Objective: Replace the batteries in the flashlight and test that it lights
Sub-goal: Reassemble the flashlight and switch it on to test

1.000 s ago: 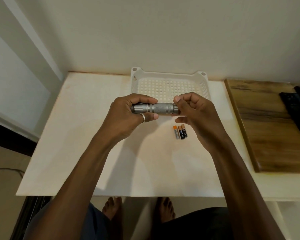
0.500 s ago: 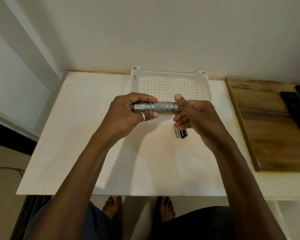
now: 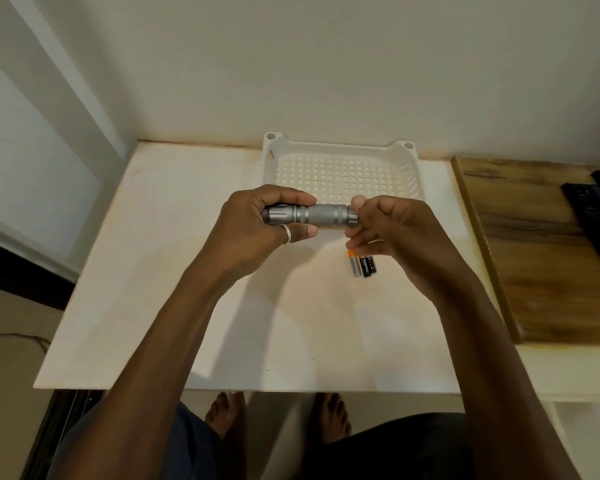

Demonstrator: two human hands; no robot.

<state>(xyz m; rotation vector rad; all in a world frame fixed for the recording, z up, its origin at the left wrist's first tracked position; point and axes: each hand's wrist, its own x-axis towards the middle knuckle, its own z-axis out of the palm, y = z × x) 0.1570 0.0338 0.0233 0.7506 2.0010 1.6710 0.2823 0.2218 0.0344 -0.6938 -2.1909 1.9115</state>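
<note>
Your right hand (image 3: 392,233) now has its fingertips (image 3: 355,202) curled back around the tail end of the flashlight (image 3: 312,215), where half a second ago they were opened away from it. It also covers less of the batteries (image 3: 362,266) lying below the flashlight, so more of them shows.

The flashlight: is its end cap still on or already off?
On. The flashlight shows one unbroken metal body, and the right hand pinches the cap seated at its end.
</note>
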